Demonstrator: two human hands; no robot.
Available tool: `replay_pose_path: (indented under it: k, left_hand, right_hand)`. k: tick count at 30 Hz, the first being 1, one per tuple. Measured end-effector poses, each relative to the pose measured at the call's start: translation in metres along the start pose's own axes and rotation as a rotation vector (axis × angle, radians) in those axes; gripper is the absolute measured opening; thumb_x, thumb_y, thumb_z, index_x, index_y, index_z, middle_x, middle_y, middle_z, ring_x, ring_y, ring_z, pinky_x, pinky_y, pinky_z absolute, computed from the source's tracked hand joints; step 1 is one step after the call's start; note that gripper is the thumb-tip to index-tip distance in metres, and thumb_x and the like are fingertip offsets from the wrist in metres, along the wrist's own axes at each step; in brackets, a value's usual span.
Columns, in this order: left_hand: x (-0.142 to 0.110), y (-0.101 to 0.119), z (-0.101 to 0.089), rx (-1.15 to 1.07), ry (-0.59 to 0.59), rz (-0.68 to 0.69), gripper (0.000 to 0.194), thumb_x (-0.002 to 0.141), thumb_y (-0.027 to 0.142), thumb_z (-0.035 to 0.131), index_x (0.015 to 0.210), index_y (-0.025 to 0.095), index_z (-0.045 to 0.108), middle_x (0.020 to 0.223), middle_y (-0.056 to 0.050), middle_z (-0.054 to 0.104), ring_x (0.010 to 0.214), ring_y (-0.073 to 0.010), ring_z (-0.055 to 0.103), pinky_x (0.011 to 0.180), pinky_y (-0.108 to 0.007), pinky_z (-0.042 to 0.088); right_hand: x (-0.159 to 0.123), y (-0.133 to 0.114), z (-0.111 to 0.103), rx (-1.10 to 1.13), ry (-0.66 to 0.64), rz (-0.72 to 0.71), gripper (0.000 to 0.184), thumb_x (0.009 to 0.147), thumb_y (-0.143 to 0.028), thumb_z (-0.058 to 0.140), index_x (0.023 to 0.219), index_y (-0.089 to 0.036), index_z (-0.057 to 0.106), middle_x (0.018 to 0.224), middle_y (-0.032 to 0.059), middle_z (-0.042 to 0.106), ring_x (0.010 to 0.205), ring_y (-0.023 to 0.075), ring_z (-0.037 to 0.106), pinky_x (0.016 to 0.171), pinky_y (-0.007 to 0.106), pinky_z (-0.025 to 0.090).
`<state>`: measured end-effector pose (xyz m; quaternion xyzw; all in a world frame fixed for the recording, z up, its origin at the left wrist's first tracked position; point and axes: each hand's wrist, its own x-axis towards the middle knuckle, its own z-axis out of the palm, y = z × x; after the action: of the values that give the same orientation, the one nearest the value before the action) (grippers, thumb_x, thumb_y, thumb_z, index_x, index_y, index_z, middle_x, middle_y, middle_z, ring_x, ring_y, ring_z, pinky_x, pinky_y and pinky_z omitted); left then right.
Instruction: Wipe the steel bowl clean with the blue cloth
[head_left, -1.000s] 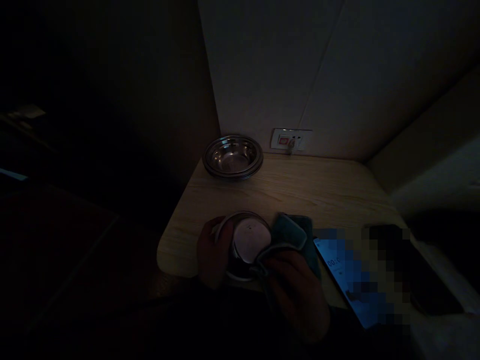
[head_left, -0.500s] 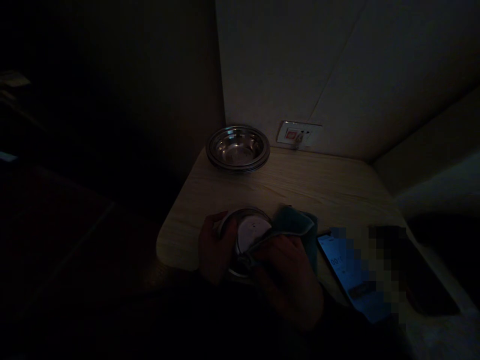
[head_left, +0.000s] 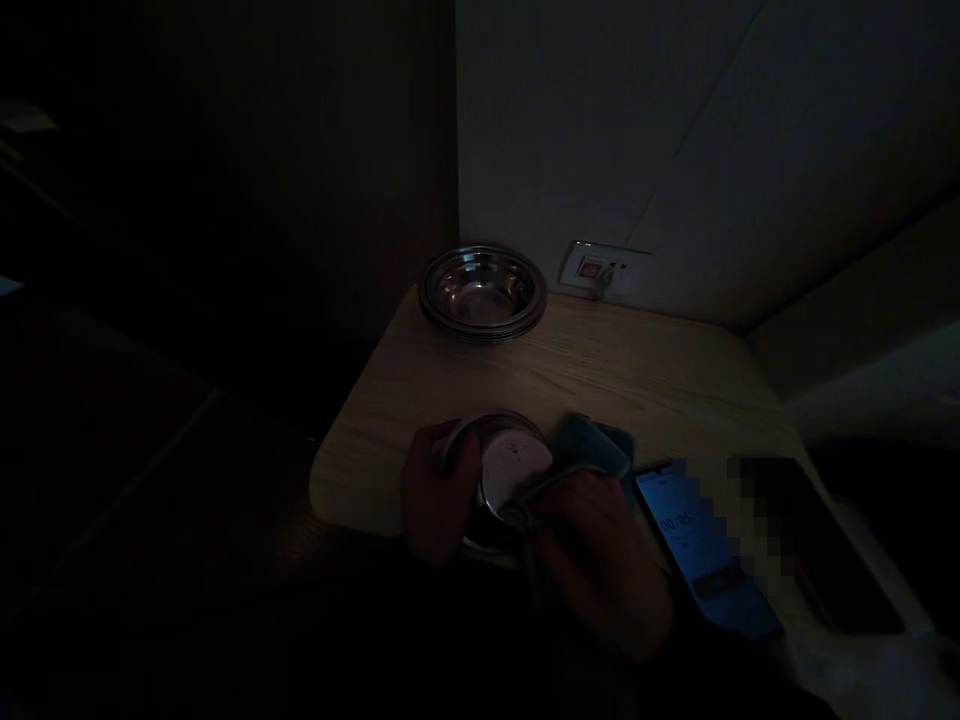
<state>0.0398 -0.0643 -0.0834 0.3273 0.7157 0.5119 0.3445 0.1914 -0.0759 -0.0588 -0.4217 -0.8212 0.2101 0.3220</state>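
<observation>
A steel bowl (head_left: 514, 462) is turned so that its flat base faces up at me, near the front of the table. My left hand (head_left: 441, 490) is closed on the bowl's left rim, thumb over the outer wall. In my right hand (head_left: 600, 550) is a bunched teal cloth (head_left: 592, 445), pressed against the right side of the bowl. The cloth's far part spreads out beyond the knuckles. The light is very dim, and the right fingertips are partly hidden by the cloth.
A stack of steel bowls (head_left: 484, 295) stands at the table's back left corner. To the right lie a lit phone (head_left: 694, 550) and a dark flat object (head_left: 840, 560), partly blurred. A wall socket (head_left: 604, 268) sits above the wooden tabletop (head_left: 637, 350).
My right hand has shifted slightly right and down with the cloth along the bowl's edge. The left hand keeps its grip. The camera view has moved a little.
</observation>
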Motion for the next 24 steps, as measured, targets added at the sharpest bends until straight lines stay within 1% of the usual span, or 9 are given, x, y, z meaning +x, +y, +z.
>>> replay_pose_path:
  k: [4, 7, 11, 13, 17, 19, 21, 24]
  left_hand:
    - [-0.001, -0.001, -0.001, -0.008, -0.008, 0.003, 0.041, 0.067, 0.047, 0.058, 0.092, 0.015, 0.057, 0.077, -0.007, 0.066, 0.071, -0.0200, 0.062, 0.059, -0.029, 0.049]
    - [-0.001, -0.002, -0.002, -0.012, -0.021, -0.008, 0.040, 0.067, 0.046, 0.058, 0.092, 0.014, 0.057, 0.074, -0.006, 0.066, 0.068, -0.0196, 0.062, 0.056, -0.028, 0.048]
    - [-0.001, -0.003, -0.001, -0.006, -0.004, 0.019, 0.040, 0.067, 0.046, 0.058, 0.092, 0.015, 0.057, 0.079, -0.007, 0.066, 0.072, -0.0195, 0.063, 0.059, -0.028, 0.049]
    - [-0.001, -0.003, -0.001, -0.007, -0.009, 0.021, 0.040, 0.067, 0.046, 0.059, 0.091, 0.015, 0.057, 0.078, -0.006, 0.066, 0.071, -0.0189, 0.063, 0.060, -0.028, 0.049]
    - [-0.003, -0.001, 0.000, -0.042, -0.016, 0.001, 0.036, 0.067, 0.042, 0.058, 0.090, 0.015, 0.057, 0.078, -0.006, 0.067, 0.071, -0.0184, 0.063, 0.060, -0.027, 0.049]
    - [-0.003, -0.001, 0.000, -0.055, -0.008, 0.016, 0.035, 0.068, 0.042, 0.058, 0.090, 0.015, 0.057, 0.081, -0.007, 0.067, 0.073, -0.0184, 0.063, 0.061, -0.027, 0.050]
    - [-0.003, -0.002, 0.000, -0.061, -0.010, 0.032, 0.037, 0.068, 0.043, 0.058, 0.092, 0.014, 0.056, 0.080, -0.007, 0.067, 0.072, -0.0184, 0.063, 0.061, -0.028, 0.050]
    - [-0.003, -0.004, -0.001, -0.060, -0.017, 0.018, 0.038, 0.068, 0.043, 0.059, 0.092, 0.014, 0.056, 0.078, -0.006, 0.067, 0.071, -0.0183, 0.063, 0.059, -0.027, 0.050]
  right_hand:
    - [0.008, -0.003, 0.001, -0.013, -0.044, -0.021, 0.008, 0.079, -0.014, 0.051, 0.080, -0.018, 0.059, 0.078, 0.0025, 0.061, 0.079, 0.0194, 0.053, 0.071, 0.034, 0.033]
    - [0.008, -0.004, -0.001, -0.012, -0.076, -0.017, 0.011, 0.079, -0.012, 0.050, 0.082, -0.019, 0.058, 0.079, 0.0019, 0.061, 0.079, 0.0187, 0.052, 0.071, 0.033, 0.032]
    - [0.012, -0.005, -0.001, -0.023, -0.107, 0.005, 0.009, 0.079, -0.013, 0.051, 0.082, -0.018, 0.058, 0.081, 0.0026, 0.061, 0.081, 0.0196, 0.052, 0.072, 0.034, 0.031]
    - [0.013, -0.007, 0.000, -0.032, -0.125, -0.010, 0.009, 0.078, -0.013, 0.052, 0.082, -0.018, 0.058, 0.081, 0.0029, 0.061, 0.082, 0.0202, 0.052, 0.072, 0.034, 0.031]
    - [0.009, -0.009, -0.004, -0.043, -0.151, -0.026, 0.014, 0.077, -0.010, 0.049, 0.083, -0.018, 0.058, 0.083, 0.0033, 0.062, 0.081, 0.0202, 0.052, 0.071, 0.034, 0.030]
    - [0.008, -0.010, -0.004, -0.050, -0.154, -0.029, 0.014, 0.076, -0.010, 0.048, 0.083, -0.018, 0.059, 0.082, 0.0035, 0.062, 0.080, 0.0203, 0.052, 0.071, 0.034, 0.030]
    - [0.007, -0.011, -0.004, -0.060, -0.152, -0.047, 0.012, 0.078, -0.012, 0.049, 0.083, -0.017, 0.059, 0.081, 0.0039, 0.062, 0.080, 0.0204, 0.052, 0.071, 0.034, 0.030]
    - [0.005, -0.012, -0.004, -0.089, -0.172, -0.079, 0.013, 0.079, -0.012, 0.048, 0.083, -0.018, 0.059, 0.080, 0.0037, 0.062, 0.079, 0.0197, 0.052, 0.071, 0.034, 0.031]
